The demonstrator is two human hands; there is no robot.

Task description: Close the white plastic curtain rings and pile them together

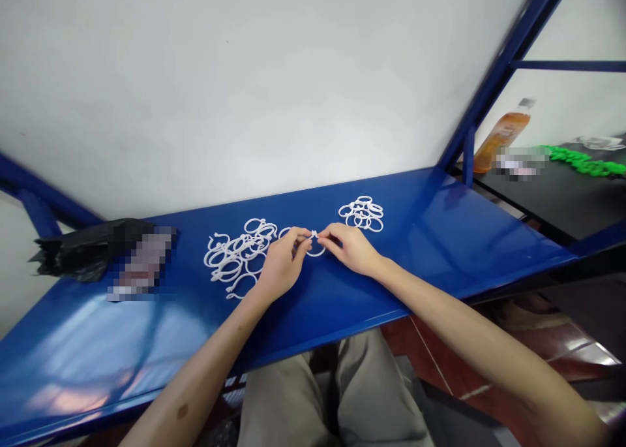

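Between my two hands is a white plastic ring point(315, 251), its knobbed ends meeting at the top. My left hand point(286, 258) pinches one end with thumb and fingers. The other end is pinched by my right hand point(349, 246), so both hands are closed on the same ring. Just left of my left hand lies a loose pile of white rings point(239, 251), several of them with open ends. A smaller cluster of white rings point(362, 213) rests beyond my right hand, and these look mostly closed.
The blue table point(342, 303) stands against a white wall. A black plastic bag point(83, 251) lies at its left end beside a blurred-out packet point(141, 264). On a black table to the right are an orange drink bottle point(503, 137) and a green braided strand point(581, 161).
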